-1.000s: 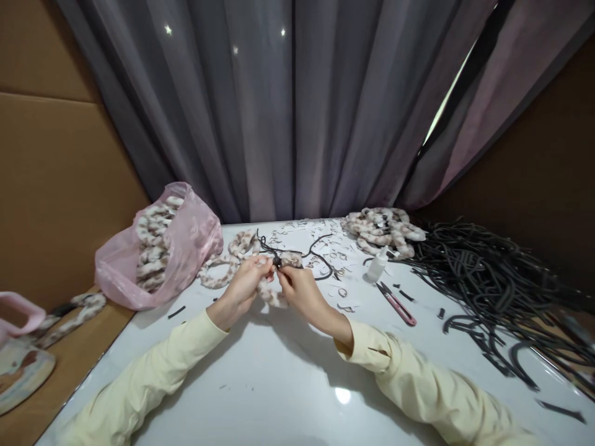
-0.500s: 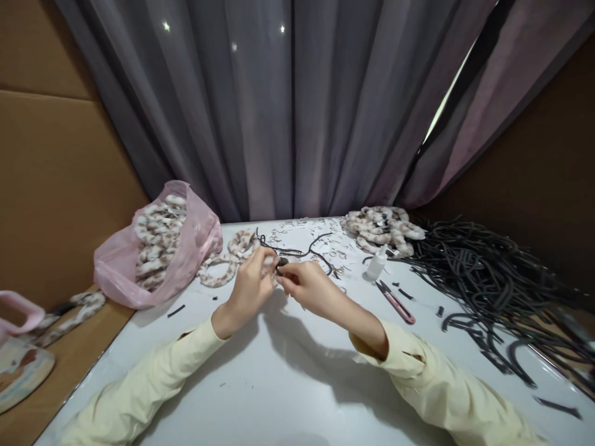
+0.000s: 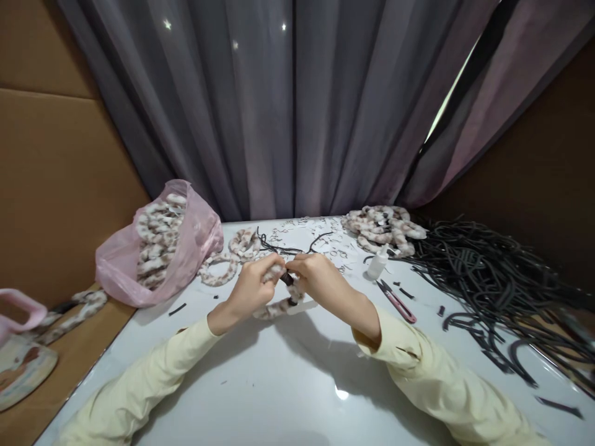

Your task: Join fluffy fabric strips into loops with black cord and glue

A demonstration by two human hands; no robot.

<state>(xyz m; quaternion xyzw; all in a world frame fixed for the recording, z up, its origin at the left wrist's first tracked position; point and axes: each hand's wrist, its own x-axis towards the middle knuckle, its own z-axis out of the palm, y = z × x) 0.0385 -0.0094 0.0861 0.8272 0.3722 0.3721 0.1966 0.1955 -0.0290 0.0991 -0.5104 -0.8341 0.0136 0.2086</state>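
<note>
Between my two hands is a fluffy white-and-brown plush cord (image 3: 275,309) with a dark joint piece near its top; its lower part curves down to the table. My left hand (image 3: 251,280) is closed around one fluffy end, thumb and fingers pinched. My right hand (image 3: 320,282) is also closed, its fingertips pinching at the dark piece. Just beyond and left of my hands lie plush loops (image 3: 217,270). Behind my hands are thin black cords (image 3: 320,238) on the table. My fingers hide part of the held cord.
A pink plastic bag (image 3: 204,238) of plush cords stands left. At right are a plush pile (image 3: 385,226), a small white bottle (image 3: 377,263), pink-handled snips (image 3: 397,303) and a heap of black tubes (image 3: 483,266). Small clear rings and scraps (image 3: 341,254) lie at the back.
My hands have turned, and the fluffy cord now hangs visibly below them. My right wrist has moved slightly left, and the dark piece shows between my fingertips.
</note>
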